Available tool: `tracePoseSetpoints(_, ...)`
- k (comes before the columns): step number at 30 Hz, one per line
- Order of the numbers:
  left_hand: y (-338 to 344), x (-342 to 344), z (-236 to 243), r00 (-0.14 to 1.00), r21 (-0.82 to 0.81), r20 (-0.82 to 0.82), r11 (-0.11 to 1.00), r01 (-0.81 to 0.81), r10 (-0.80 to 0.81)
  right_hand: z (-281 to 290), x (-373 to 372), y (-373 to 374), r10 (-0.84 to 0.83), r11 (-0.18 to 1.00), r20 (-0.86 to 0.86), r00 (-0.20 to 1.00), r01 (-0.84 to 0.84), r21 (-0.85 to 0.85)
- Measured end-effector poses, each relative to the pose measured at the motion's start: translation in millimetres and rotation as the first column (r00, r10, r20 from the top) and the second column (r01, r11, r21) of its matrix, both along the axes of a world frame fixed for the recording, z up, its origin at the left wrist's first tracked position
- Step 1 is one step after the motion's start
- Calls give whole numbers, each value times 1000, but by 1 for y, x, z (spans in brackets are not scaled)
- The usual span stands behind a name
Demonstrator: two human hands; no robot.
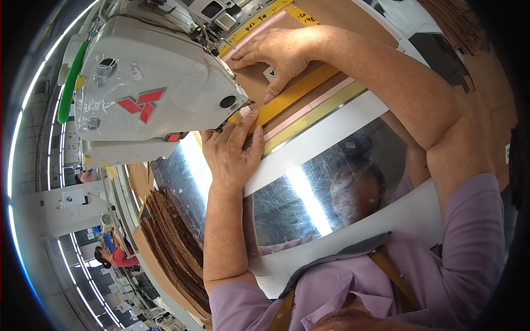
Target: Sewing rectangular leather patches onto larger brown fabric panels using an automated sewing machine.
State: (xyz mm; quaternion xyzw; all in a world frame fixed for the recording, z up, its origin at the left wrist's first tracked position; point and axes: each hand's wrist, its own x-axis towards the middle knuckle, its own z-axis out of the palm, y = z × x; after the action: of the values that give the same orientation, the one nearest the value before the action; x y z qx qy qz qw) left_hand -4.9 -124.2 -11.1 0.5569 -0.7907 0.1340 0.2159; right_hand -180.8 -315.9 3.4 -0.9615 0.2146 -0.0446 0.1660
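Sewing machine (149, 80): body in smooth white enamel, glossy. Lever (72, 83) at the machine's left end: green plastic, smooth. Strip (301, 92) right of the machine: amber, apparently plastic, smooth, with slight sheen. Panel (353, 17) beyond the strip, also right of the machine: brown, matt, material uncertain. Plate (276, 204), on the wearer's side of the machine: mirror-bright, metal-looking, finely scratched. Stack (171, 243) below the machine: brown sheets, matt, rough-edged.

Sewing m/c head (160, 83) walls off space L of my R hand (281, 55) & just above my L hand (232, 157); brown stack (172, 245) blocks farther L. Room to pass over shiny plate (276, 218) (btwn my arms (226, 245)), straight back twd me.
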Motion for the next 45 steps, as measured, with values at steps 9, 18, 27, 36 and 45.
tracePoseSetpoints(9,-5,-7,5,998,-7,61,1000,-23,24,0,3,17,-46,989,47,998,52,-137)
tracePoseSetpoints(18,6,-8,0,985,-64,108,988,139,-132,2,6,23,-65,989,18,998,67,-132)
tracePoseSetpoints(27,12,-48,14,976,212,196,967,-139,98,-17,8,7,-64,993,78,995,71,-96)
tracePoseSetpoints(36,6,-73,23,935,401,227,849,-343,271,-15,12,22,-110,961,108,988,134,-241)
tracePoseSetpoints(45,2,-79,14,938,354,257,881,-314,232,-10,6,14,-122,958,83,989,139,-252)
